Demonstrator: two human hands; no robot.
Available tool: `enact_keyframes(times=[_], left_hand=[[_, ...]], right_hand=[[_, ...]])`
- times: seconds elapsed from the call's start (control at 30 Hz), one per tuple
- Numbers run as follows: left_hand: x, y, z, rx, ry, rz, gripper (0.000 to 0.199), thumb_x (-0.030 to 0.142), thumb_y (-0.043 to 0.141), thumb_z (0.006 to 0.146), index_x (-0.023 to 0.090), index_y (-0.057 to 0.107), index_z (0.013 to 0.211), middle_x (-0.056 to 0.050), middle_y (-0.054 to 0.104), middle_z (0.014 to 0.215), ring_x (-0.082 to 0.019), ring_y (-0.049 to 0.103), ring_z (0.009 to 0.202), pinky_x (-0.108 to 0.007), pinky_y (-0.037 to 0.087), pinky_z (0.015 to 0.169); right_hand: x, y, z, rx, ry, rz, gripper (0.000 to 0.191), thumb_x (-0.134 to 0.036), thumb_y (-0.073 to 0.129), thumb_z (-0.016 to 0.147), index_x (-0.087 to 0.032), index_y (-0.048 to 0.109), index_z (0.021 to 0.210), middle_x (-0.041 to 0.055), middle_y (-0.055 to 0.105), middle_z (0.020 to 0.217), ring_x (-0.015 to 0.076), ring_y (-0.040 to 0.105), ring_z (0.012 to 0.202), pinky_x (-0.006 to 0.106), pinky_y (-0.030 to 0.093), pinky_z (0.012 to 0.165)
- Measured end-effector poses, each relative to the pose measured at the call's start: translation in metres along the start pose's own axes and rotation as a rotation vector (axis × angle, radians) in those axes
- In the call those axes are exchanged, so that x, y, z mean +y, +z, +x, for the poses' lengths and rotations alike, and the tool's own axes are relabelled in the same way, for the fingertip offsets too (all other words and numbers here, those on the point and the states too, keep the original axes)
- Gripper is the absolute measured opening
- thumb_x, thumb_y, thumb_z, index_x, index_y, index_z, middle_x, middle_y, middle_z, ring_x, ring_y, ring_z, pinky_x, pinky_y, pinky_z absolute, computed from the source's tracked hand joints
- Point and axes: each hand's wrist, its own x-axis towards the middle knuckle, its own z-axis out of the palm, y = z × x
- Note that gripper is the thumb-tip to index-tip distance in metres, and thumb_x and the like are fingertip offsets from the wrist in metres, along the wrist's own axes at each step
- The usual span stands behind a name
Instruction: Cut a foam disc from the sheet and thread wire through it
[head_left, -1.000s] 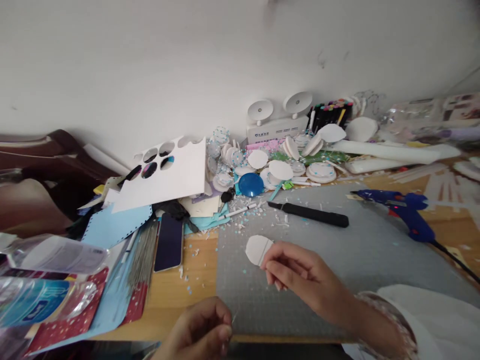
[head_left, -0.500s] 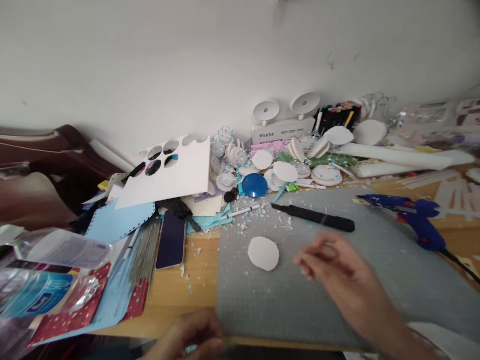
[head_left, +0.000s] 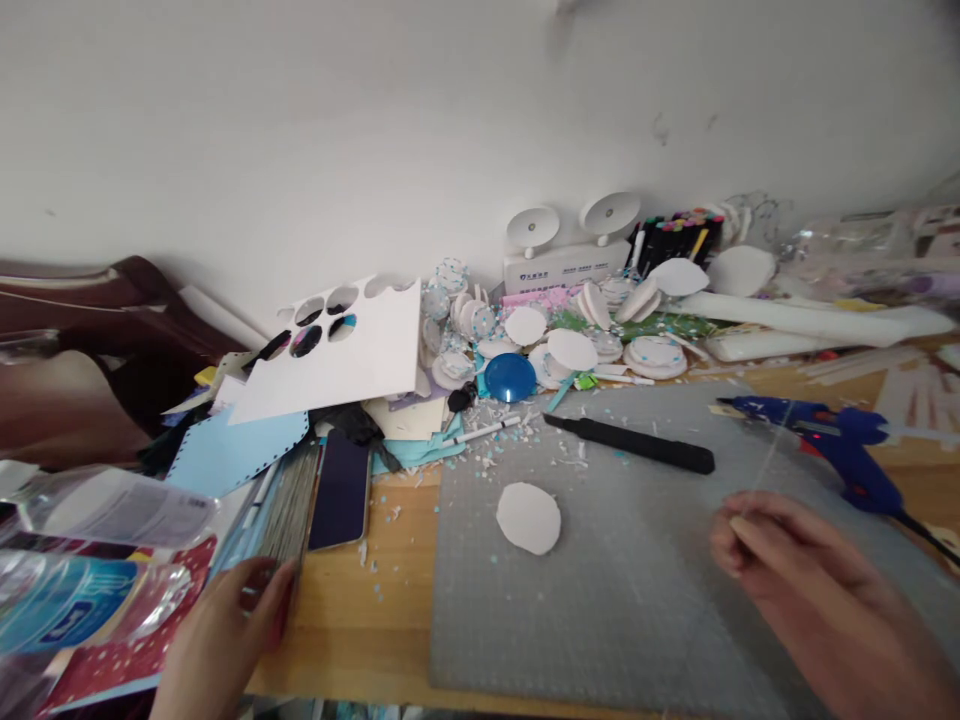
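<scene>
A: What fills the foreground?

B: A wooden table (head_left: 360, 620), with a grey mat (head_left: 600, 620) laid across its right-hand part.

A: And the hands?

B: They are well apart. The right hand (head_left: 810, 590) hangs over the mat, thumb and finger pressed together. The left hand (head_left: 214, 635) reaches to the near end of the wires (head_left: 289, 510); whether it grips any, the picture cannot tell.

A: What lies by the right hand?

B: A blue gun (head_left: 870, 485), just beyond it. The nozzle end may be hot, so the handle is the sensible hold.

A: How might the wires behave?

B: They lie side by side, left of the phone (head_left: 340, 490). Each looks light, thin and springy, likely to bend and cling to its neighbours; a fingertip pinch near one end suits a single wire best.

A: The black knife (head_left: 645, 445)?

B: It rests near the mat's far side, pointed end to the left. The thick right end offers the safe grip.

A: And the white disc (head_left: 529, 518)?

B: Flat on the mat, between the hands, touched by neither. It looks light and fairly stiff, perhaps easily dented; opposite edges give the cleanest hold.

A: Smallest of all?

B: A faint strand (head_left: 774, 445) above the right fingertips, probably flimsy, too blurred to name or to call held.
</scene>
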Motion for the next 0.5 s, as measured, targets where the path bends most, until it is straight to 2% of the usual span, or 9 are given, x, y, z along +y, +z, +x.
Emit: enact_keyframes(times=[0.07, 0.17, 0.3, 0.5], left_hand=[[0.010, 0.004, 0.008, -0.012, 0.002, 0.067, 0.036, 0.050, 0.043, 0.080, 0.021, 0.065, 0.085, -0.010, 0.073, 0.087, -0.028, 0.067, 0.080, -0.036, 0.048, 0.074], [0.008, 0.004, 0.017, -0.040, 0.015, 0.115, 0.033, 0.041, 0.038, 0.081, 0.022, 0.064, 0.081, -0.010, 0.074, 0.084, -0.030, 0.068, 0.081, -0.038, 0.047, 0.073], [0.003, -0.004, 0.021, -0.057, -0.046, 0.152, 0.030, 0.043, 0.041, 0.081, 0.022, 0.060, 0.076, -0.012, 0.073, 0.081, -0.031, 0.068, 0.079, -0.038, 0.046, 0.072], [0.000, -0.005, 0.026, -0.084, -0.033, 0.194, 0.029, 0.044, 0.041, 0.080, 0.023, 0.058, 0.068, -0.011, 0.070, 0.069, -0.032, 0.068, 0.074, -0.038, 0.046, 0.068]], right_hand=[[0.000, 0.002, -0.002, -0.026, -0.018, -0.014, 0.025, -0.046, 0.082, 0.059, -0.032, 0.073, 0.077, 0.0043, 0.063, 0.068, 0.0190, 0.058, 0.062, 0.028, 0.051, 0.053], [-0.001, 0.003, -0.003, -0.016, -0.006, -0.044, 0.026, -0.046, 0.083, 0.056, -0.032, 0.072, 0.075, 0.0060, 0.065, 0.069, 0.0209, 0.059, 0.061, 0.031, 0.052, 0.053], [0.000, 0.003, -0.003, 0.043, 0.032, -0.038, 0.032, -0.049, 0.085, 0.050, -0.031, 0.072, 0.073, 0.0066, 0.066, 0.067, 0.0214, 0.059, 0.059, 0.031, 0.052, 0.051], [0.002, 0.005, -0.002, 0.000, 0.060, -0.014, 0.031, -0.049, 0.085, 0.054, -0.031, 0.072, 0.075, 0.0051, 0.066, 0.068, 0.0169, 0.060, 0.062, 0.023, 0.051, 0.055]])
